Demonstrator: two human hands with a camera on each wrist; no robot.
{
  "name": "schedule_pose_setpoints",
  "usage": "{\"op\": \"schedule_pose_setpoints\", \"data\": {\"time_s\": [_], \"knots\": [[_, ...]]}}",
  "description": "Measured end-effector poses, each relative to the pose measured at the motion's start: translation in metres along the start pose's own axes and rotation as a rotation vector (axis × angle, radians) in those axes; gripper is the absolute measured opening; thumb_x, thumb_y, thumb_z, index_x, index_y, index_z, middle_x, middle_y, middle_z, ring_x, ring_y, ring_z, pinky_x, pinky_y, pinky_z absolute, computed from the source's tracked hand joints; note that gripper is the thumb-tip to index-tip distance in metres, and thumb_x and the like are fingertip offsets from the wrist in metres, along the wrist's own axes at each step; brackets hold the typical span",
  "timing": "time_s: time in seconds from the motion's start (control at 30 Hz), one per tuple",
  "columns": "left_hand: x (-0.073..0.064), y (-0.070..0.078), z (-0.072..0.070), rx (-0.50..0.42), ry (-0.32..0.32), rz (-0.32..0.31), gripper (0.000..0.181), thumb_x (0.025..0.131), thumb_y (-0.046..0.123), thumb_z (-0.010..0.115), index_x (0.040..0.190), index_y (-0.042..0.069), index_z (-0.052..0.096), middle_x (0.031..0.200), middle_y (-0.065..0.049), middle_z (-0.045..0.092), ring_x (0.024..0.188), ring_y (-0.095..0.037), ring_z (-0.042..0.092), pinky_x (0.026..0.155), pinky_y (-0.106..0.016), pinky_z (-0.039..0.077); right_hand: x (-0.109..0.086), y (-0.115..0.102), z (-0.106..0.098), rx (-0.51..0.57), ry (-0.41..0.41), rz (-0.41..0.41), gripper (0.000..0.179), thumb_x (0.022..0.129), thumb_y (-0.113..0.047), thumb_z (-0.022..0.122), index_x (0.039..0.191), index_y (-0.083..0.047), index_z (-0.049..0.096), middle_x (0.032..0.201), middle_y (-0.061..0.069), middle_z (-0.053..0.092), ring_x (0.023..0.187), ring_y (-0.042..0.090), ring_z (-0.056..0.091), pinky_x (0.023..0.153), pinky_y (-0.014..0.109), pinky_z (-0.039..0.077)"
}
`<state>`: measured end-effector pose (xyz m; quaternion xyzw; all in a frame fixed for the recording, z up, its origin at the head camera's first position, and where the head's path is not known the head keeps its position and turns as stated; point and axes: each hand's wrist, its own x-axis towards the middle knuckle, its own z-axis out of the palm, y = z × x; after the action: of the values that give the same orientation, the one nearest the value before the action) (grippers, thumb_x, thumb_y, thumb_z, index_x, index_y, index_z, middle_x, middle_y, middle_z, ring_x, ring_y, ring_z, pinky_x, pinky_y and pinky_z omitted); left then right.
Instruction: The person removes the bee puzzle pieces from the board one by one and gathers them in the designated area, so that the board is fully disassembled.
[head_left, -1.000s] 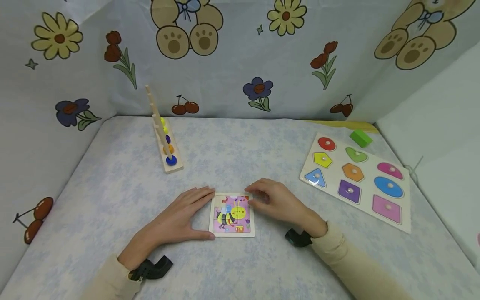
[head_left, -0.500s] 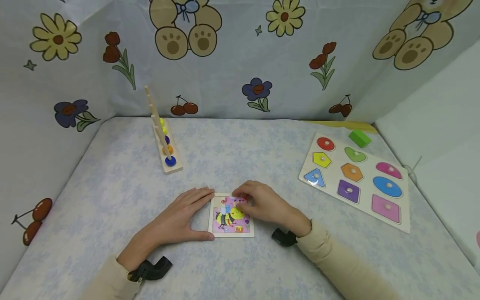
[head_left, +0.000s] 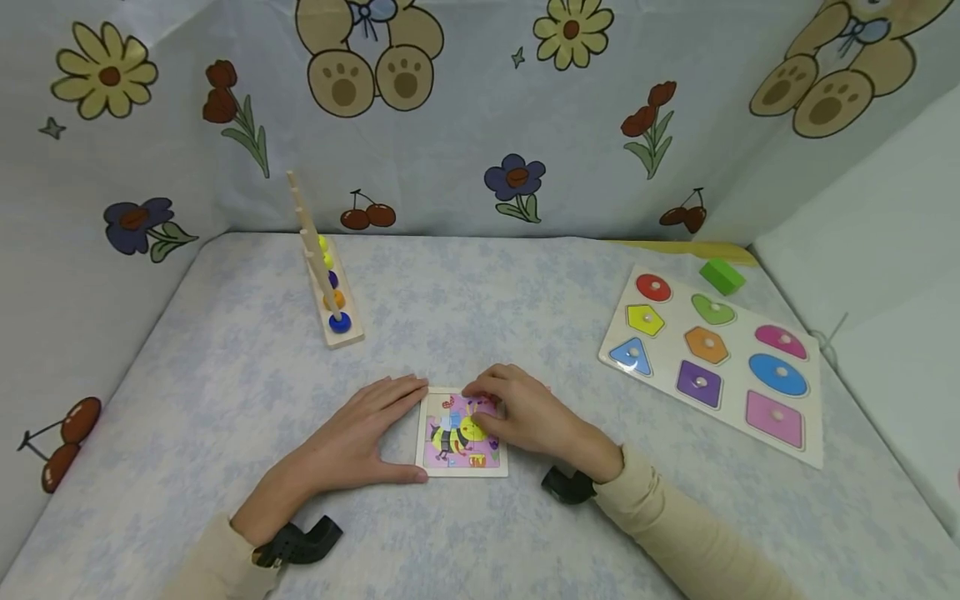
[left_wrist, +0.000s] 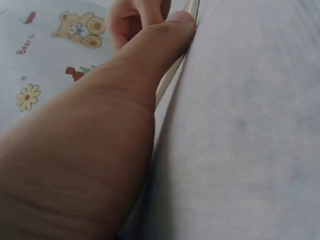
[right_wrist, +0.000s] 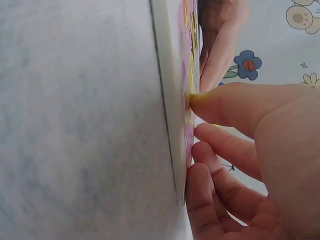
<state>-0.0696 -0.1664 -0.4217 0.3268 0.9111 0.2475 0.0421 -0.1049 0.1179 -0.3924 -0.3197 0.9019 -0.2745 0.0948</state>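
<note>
A small square jigsaw puzzle with a bee picture lies in a pale frame (head_left: 468, 472) in front of me. My left hand (head_left: 360, 437) lies along the frame's left side, fingers stretched toward the far corner and thumb at the near corner. In the left wrist view, the left thumb (left_wrist: 165, 40) rests against the frame's edge (left_wrist: 169, 82). My right hand (head_left: 528, 417) reaches over the upper right of the puzzle, bent fingers touching it. The right wrist view shows the right thumb (right_wrist: 220, 102) and several fingertips (right_wrist: 200, 175) set apart on the picture surface (right_wrist: 187, 70).
At the back left stands a wooden peg stand (head_left: 347, 336) with coloured discs. A white shape board (head_left: 720, 421) with knobbed pieces lies to the right, a green block (head_left: 722, 276) by its far edge. A printed cloth (head_left: 450, 167) hangs behind the table.
The right hand has moved left from the puzzle's upper right corner onto its picture, staying there over the last half second. The left hand keeps its place.
</note>
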Motion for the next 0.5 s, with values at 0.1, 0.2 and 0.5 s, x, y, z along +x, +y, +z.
{"op": "schedule_pose_setpoints", "data": {"time_s": [0.1, 0.2, 0.5], "knots": [[0.0002, 0.0005, -0.0007, 0.002, 0.004, 0.004, 0.109, 0.08, 0.078, 0.07, 0.161, 0.012, 0.038, 0.166, -0.004, 0.035, 0.155, -0.026, 0.03, 0.128, -0.053, 0.023, -0.0002, -0.0018, 0.0, -0.003, 0.009, -0.005, 0.029, 0.093, -0.015, 0.074, 0.121, -0.01, 0.073, 0.118, 0.001, 0.067, 0.105, 0.017, 0.058, 0.089, 0.033, 0.056], [0.0005, 0.0008, -0.0016, 0.001, 0.005, 0.005, 0.11, 0.079, 0.077, 0.07, 0.161, 0.011, 0.038, 0.166, -0.004, 0.035, 0.155, -0.026, 0.03, 0.128, -0.053, 0.023, -0.0003, -0.0036, -0.0003, 0.004, 0.015, -0.005, 0.029, 0.093, -0.013, 0.073, 0.121, -0.01, 0.074, 0.117, 0.001, 0.068, 0.106, 0.017, 0.058, 0.087, 0.032, 0.054], [-0.0002, 0.0009, -0.0011, -0.004, -0.001, 0.008, 0.11, 0.08, 0.077, 0.07, 0.16, 0.01, 0.038, 0.166, -0.004, 0.035, 0.155, -0.026, 0.03, 0.127, -0.053, 0.024, 0.0005, -0.0059, 0.0019, 0.012, 0.026, -0.026, 0.028, 0.094, -0.014, 0.073, 0.121, -0.013, 0.076, 0.114, 0.001, 0.07, 0.104, 0.018, 0.059, 0.084, 0.03, 0.052]]}}
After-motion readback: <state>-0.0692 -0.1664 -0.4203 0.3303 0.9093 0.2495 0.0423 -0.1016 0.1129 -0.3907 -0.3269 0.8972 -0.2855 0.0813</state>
